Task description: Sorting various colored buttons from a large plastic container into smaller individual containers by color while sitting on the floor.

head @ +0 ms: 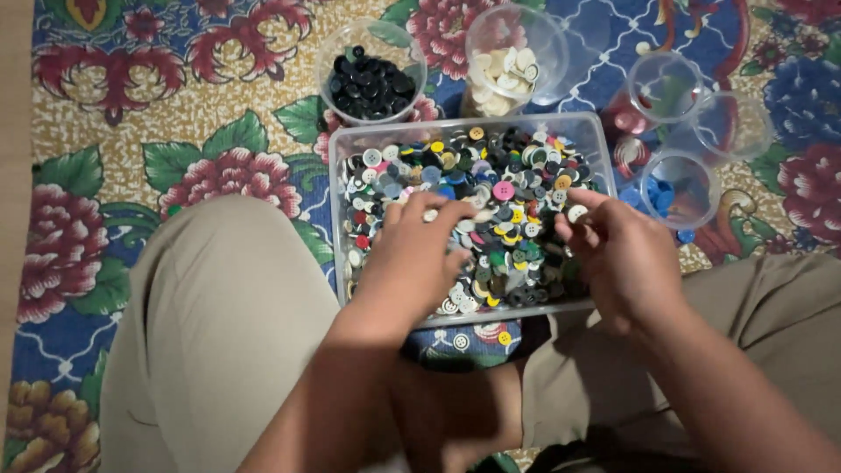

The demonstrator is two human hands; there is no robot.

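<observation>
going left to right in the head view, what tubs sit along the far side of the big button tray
tub of black buttons → tub of cream buttons → empty clear tub → second empty clear tub. The tub of blue buttons overlaps these, nearer.

A flowered mat (131,131) covers the floor. On it sit a clear tub of mixed buttons (604,166) at centre and round clear cups (372,70) along the top and upper right.

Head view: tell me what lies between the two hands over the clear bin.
Between the left hand and right hand, only mixed coloured buttons in the clear bin.
</observation>
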